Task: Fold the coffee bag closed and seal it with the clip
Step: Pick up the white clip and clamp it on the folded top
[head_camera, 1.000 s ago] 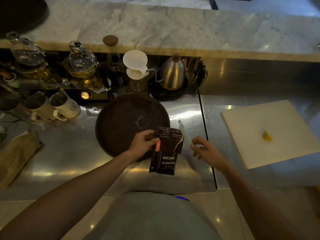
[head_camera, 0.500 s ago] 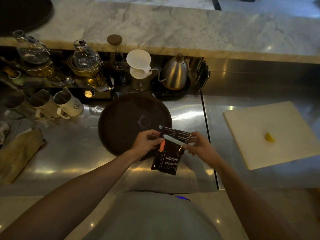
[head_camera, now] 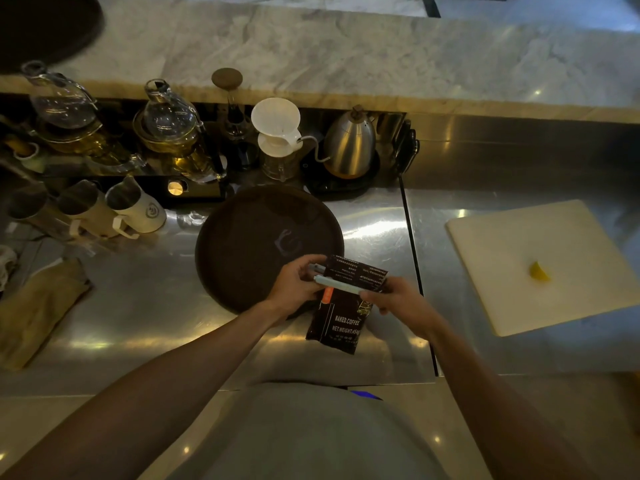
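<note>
A dark coffee bag (head_camera: 341, 322) with white lettering is held upright above the steel counter, its top folded over. A long pale clip (head_camera: 341, 284) lies across the fold, its two bars apart at the left end. My left hand (head_camera: 294, 287) grips the bag's upper left edge and touches the clip's left end. My right hand (head_camera: 398, 301) holds the clip's right end against the bag's upper right corner.
A round dark tray (head_camera: 249, 247) lies just behind the bag. Glass pots (head_camera: 169, 123), a white dripper (head_camera: 277, 123), a steel kettle (head_camera: 349, 143) and cups (head_camera: 135, 209) line the back. A white cutting board (head_camera: 540, 265) with a lemon piece (head_camera: 538, 271) sits right; a cloth (head_camera: 38, 306) lies left.
My right hand brought the clip from beside the bag over to its folded top. The clip now spans the fold, and both hands have closed in on its ends.
</note>
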